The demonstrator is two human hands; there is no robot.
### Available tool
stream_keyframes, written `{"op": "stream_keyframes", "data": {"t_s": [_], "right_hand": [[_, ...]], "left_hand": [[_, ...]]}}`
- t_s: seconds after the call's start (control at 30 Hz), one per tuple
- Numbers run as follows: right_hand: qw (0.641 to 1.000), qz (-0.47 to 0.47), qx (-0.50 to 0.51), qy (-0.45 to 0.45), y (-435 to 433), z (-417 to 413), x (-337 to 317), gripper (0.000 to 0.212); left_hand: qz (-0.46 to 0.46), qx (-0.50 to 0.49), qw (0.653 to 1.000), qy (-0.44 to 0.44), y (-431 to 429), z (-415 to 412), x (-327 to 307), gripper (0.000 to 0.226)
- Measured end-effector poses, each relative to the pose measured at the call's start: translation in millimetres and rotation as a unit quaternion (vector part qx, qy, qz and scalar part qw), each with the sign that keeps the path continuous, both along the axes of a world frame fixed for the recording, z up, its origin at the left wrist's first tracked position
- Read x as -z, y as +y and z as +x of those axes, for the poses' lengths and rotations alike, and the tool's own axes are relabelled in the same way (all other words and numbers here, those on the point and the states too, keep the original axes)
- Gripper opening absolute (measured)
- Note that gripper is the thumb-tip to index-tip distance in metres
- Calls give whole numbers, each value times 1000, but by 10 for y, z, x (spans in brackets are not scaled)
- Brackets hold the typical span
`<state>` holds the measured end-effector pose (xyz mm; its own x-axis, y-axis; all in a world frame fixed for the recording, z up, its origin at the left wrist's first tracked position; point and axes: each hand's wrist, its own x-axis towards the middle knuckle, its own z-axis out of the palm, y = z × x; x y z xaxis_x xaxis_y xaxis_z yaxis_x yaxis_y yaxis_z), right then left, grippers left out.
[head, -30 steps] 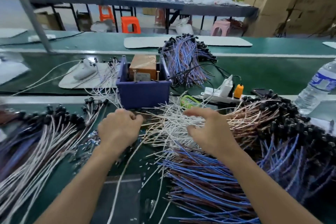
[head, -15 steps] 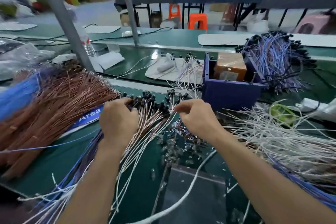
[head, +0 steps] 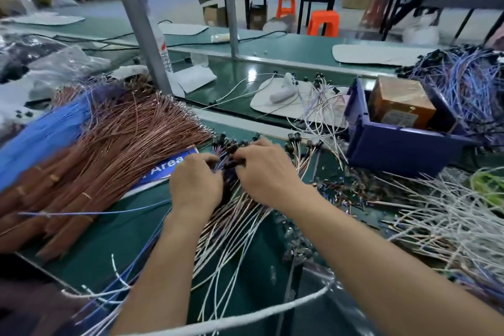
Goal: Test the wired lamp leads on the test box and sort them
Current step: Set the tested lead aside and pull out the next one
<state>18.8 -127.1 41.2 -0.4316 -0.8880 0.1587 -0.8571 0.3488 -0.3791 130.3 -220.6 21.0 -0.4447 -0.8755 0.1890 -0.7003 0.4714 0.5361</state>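
A bundle of lamp leads (head: 240, 224) with black lamp holders at the far end lies on the green bench, its white and brown wires running toward me. My left hand (head: 195, 184) and my right hand (head: 266, 172) meet over the holder ends, fingers curled around the black holders. Which leads each finger holds is hidden by the hands. The blue test box (head: 395, 147) with an orange-brown unit inside stands to the right, apart from both hands.
A big sheaf of copper-brown and blue wires (head: 103, 155) covers the left. Loose white leads (head: 450, 215) pile at the right, tangled blue leads (head: 463, 84) behind the box. A white pad (head: 286, 101) lies beyond. A grey post (head: 136, 22) rises at the back left.
My view swung left from the white and blue piles to the bundle. Both hands left the white leads and came together on the black holder ends; the right hand moved left toward the left hand.
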Motion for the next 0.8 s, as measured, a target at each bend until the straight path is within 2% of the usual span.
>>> {"op": "stream_keyframes", "data": {"t_s": [0.1,0.17,0.2,0.27,0.33,0.4,0.5,0.57,0.7,0.8], "right_hand": [[996,7,63,58,42,-35,23,19],[994,20,76,71,55,-42,2,22],[996,9,75,47,57,-39,-26,21],[990,-60,67,-108,67,-21,-116,15],[932,-152,49,-326,100,-26,-230,13],[862,-205,35,-461,191,-48,-311,21],[838,-247,49,-485,440,-64,-393,23],[800,-311,97,-504,687,-143,-443,20],[653,-458,210,-565,1399,-461,-647,21],[550,-543,216,-597,2001,-730,-711,26]], "left_hand": [[-26,-16,999,-35,38,-3,-16,19],[-71,-38,997,2,62,3,-63,15],[-82,-40,995,43,80,8,-102,14],[-22,4,987,160,139,2,-200,12],[56,69,963,256,228,-31,-315,12],[84,121,945,292,291,-60,-422,20],[122,194,932,281,421,-103,-549,25],[167,226,926,251,527,-144,-598,28],[249,246,915,198,658,-148,-556,17],[314,295,883,185,671,-76,-534,17]]}}
